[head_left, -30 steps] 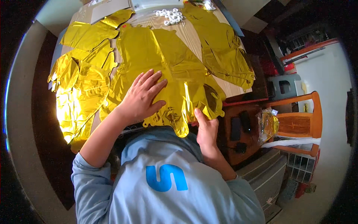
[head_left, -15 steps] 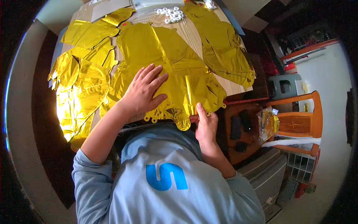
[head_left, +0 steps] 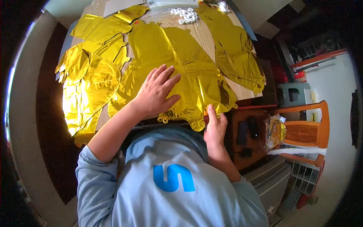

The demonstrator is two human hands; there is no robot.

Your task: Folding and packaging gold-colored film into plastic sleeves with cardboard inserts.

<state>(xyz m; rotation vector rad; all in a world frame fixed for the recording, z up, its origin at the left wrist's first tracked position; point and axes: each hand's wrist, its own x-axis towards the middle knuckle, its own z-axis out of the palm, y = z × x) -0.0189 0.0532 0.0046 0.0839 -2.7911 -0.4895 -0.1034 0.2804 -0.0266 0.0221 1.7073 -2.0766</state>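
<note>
A flat, uninflated gold foil balloon (head_left: 185, 51) lies across the middle of the table, its scalloped near edge hanging at the front by my body. My left hand (head_left: 157, 90) rests on it palm down, fingers stretched out. At the balloon's near right edge, my right hand (head_left: 215, 128) pinches the foil, thumb on top; its other fingers are partly hidden beneath. More flat gold foil balloons (head_left: 100, 75) overlap on the left, and another gold foil sheet (head_left: 236, 53) lies to the right.
Small white rolls (head_left: 185, 16) are heaped at the table's far side, beside a clear plastic container (head_left: 172, 3) and a grey board (head_left: 121, 5). To the right, a wooden chair (head_left: 302, 130) holds a clear package with gold contents (head_left: 276, 132). A grey-green stool (head_left: 293, 94) stands behind.
The whole view has shifted slightly, so the table and balloons appear farther right. My left hand stays flat on the foil, and my right hand keeps its pinch at the near edge.
</note>
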